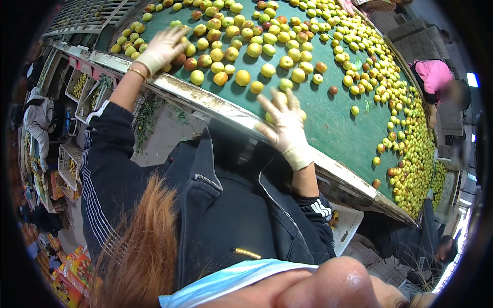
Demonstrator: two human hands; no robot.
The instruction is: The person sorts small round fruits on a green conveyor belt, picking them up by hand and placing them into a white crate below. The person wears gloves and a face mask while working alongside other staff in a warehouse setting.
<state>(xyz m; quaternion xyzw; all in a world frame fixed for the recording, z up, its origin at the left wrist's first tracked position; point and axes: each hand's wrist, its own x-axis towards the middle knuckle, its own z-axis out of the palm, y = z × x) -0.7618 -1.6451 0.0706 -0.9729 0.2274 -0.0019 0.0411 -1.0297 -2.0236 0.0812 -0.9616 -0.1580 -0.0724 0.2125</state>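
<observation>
Green-yellow jujubes (254, 50), some blotched reddish brown, lie scattered on a green conveyor belt (331, 133). My left hand (163, 47), in a thin pale glove, reaches palm down over the belt's near edge at the left. Its fingers stretch over a few fruits, which they partly hide. Also gloved, my right hand (285, 123) hovers or rests at the near edge further right, fingers spread. Under and around those fingers show several jujubes; whether the palm touches any is hidden. Neither hand is closed around a fruit.
A worn metal rail (215, 101) borders the belt in front of me. Dense jujubes (412, 175) pile along the far right side, where a person in pink (433, 77) leans in. Slatted rollers (83, 17) adjoin the left end. A white crate (346, 227) stands below the rail.
</observation>
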